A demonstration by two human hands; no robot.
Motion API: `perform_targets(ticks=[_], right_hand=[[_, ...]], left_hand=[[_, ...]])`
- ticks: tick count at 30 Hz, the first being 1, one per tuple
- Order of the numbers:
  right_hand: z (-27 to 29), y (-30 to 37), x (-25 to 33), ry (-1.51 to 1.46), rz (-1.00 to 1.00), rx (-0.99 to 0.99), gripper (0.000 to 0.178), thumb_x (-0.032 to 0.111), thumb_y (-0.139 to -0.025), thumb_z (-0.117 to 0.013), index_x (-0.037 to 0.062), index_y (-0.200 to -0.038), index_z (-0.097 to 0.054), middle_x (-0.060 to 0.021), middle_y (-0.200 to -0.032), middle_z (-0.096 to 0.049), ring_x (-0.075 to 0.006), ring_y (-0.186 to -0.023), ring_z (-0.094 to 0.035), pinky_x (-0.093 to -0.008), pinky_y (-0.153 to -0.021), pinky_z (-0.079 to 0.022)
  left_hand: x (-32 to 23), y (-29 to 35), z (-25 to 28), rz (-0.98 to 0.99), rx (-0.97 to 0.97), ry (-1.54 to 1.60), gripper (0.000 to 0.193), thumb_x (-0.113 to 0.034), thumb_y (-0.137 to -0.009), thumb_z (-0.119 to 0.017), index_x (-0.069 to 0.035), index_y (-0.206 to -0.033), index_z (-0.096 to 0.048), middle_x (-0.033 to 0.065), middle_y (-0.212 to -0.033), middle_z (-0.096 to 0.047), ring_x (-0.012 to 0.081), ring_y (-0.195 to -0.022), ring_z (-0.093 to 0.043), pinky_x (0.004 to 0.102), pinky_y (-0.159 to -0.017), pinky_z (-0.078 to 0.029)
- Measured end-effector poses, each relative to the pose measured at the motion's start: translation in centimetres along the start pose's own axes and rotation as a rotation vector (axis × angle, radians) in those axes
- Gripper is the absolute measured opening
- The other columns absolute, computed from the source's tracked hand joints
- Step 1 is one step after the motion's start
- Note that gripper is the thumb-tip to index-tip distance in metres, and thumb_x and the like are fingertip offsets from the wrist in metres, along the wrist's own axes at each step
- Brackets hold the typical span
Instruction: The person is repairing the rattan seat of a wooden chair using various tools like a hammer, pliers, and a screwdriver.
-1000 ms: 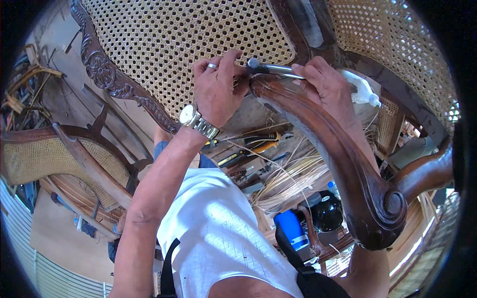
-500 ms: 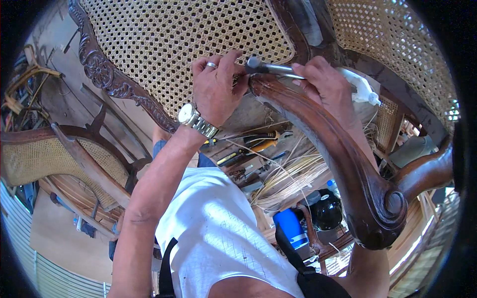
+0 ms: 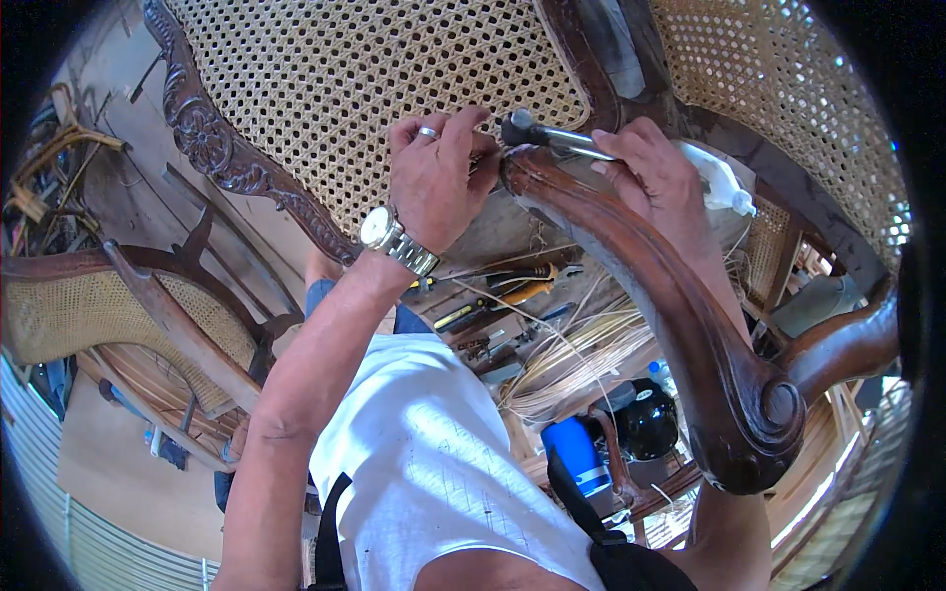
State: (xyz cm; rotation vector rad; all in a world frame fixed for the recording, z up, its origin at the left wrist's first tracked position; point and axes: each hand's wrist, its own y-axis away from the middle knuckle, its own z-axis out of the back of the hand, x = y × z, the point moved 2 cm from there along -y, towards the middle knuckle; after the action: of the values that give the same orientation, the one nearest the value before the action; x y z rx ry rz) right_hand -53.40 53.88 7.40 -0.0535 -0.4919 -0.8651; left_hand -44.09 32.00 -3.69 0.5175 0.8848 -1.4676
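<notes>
My right hand (image 3: 655,177) grips a small hammer (image 3: 576,141) with a shiny metal shaft. Its dark head is just above the upper end of a carved brown chair arm (image 3: 645,271). To the left of that head, my left hand (image 3: 439,182), with a ring and a wristwatch, has its fingers pinched together in front of the woven cane panel (image 3: 374,79). What they hold, if anything, is hidden. A carved wooden frame (image 3: 222,148) borders the panel. Beyond my right hand lies a white plastic bottle (image 3: 724,182).
Below the chair are pliers with yellow-and-black handles (image 3: 522,288), a bundle of pale cane strands (image 3: 581,360), a blue cylindrical container (image 3: 574,453) and a round black object (image 3: 650,419). Another cane chair (image 3: 148,305) stands at left. A second cane panel (image 3: 778,89) is at upper right.
The hammer head has shifted slightly to the right and turned a little. My left hand stays pinched by the arm's end. The whole view has moved slightly.
</notes>
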Motion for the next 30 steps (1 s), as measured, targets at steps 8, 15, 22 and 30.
perform_targets(ticks=[8, 15, 22, 30], right_hand=[[-0.01, 0.0, 0.36, 0.062, 0.077, 0.027, 0.032, 0.01, -0.085, -0.08, 0.0144, -0.116, -0.072, -0.0067, -0.092, -0.06, -0.0273, -0.084, -0.067, -0.041, -0.073, -0.056], [-0.16, 0.37, 0.31, -0.072, -0.001, 0.005, 0.032, 0.008, -0.086, -0.078, 0.0133, -0.117, -0.071, -0.0075, -0.095, -0.06, -0.0288, -0.085, -0.068, -0.0428, -0.074, -0.056], [-0.83, 0.47, -0.27, -0.129, -0.013, -0.03, 0.031, 0.008, -0.087, -0.078, 0.012, -0.117, -0.071, -0.0091, -0.094, -0.06, -0.0299, -0.084, -0.068, -0.0438, -0.073, -0.056], [-0.74, 0.67, -0.28, -0.07, 0.05, -0.048, 0.031, 0.005, -0.085, -0.079, 0.0124, -0.114, -0.071, -0.0076, -0.094, -0.062, -0.0286, -0.084, -0.068, -0.0429, -0.071, -0.056]], left_hand=[[-0.03, -0.06, 0.11, 0.042, 0.057, -0.004, 0.054, -0.011, -0.081, -0.083, -0.012, -0.13, -0.062, -0.0003, -0.102, -0.081, 0.0231, -0.105, -0.07, 0.0435, -0.102, -0.039], [0.07, 0.01, -0.01, 0.05, 0.065, 0.007, 0.053, -0.012, -0.08, -0.083, -0.011, -0.129, -0.062, 0.0011, -0.103, -0.081, 0.0225, -0.107, -0.069, 0.0434, -0.103, -0.039], [-0.12, -0.15, 0.02, 0.031, 0.038, -0.013, 0.049, -0.011, -0.08, -0.082, -0.011, -0.124, -0.061, -0.0009, -0.097, -0.08, 0.0223, -0.101, -0.07, 0.0439, -0.1, -0.04], [-0.19, -0.16, 0.21, 0.01, 0.021, -0.03, 0.046, -0.011, -0.08, -0.081, -0.01, -0.122, -0.061, -0.0013, -0.095, -0.08, 0.0223, -0.096, -0.07, 0.0439, -0.097, -0.042]])
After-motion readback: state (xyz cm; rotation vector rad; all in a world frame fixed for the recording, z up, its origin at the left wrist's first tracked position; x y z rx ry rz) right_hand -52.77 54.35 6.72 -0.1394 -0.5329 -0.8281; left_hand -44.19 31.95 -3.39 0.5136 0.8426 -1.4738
